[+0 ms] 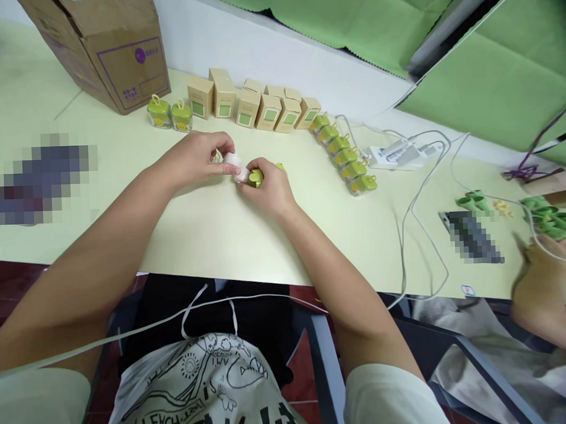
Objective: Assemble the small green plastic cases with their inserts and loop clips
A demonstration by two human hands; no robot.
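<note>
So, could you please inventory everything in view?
White item: count unclear, white, centre
Green piece: one, green, centre
Large box: one, brown, left
Small boxes: at least six, brown, back
Containers: at least seven, green and clear, flanking small boxes
Power strip: one, white, back right
Cables: several, mostly white, right
Blurred objects: count unclear, dark, left, right
Green parts: several, green, right
Yellow bits: several, yellow, right
Cloth: count unclear, green, top
Table: one, pale, middle
Chairs: count unclear, dark, below
Co-worker's arm: one, right edge
Shirt: one, printed white, bottom
Left hand: one, holding white item
Right hand: one, holding green piece
</note>
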